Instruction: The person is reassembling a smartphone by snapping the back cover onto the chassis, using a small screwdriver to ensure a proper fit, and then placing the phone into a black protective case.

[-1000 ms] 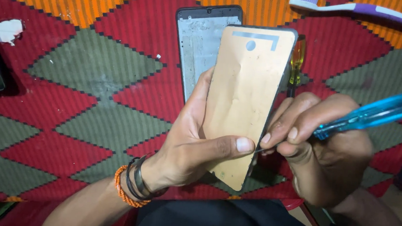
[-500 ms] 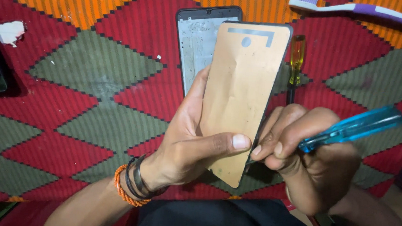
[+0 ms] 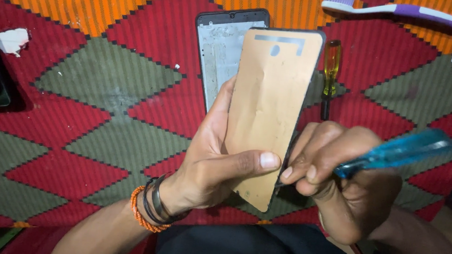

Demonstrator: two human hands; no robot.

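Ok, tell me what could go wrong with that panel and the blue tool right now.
1. The blue-handled tool in the right hand meets the lower right edge of the thin tan panel; too much force could bend or crack it.
2. The left hand pinches the panel with its thumb close to the tip, so a slip could jab it.
3. The phone frame lies right behind and could get knocked.

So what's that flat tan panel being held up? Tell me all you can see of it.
The tan panel is a thin, phone-shaped rectangle with rounded corners and a dark rim. Its facing side looks like brownish foil or paper, slightly creased, with a grey L-shaped strip and a small round mark near the top. It stands nearly upright, tilted a little, above the patterned cloth. The left hand grips it, thumb across the lower face. The right hand holds a blue-handled tool at its lower right edge.
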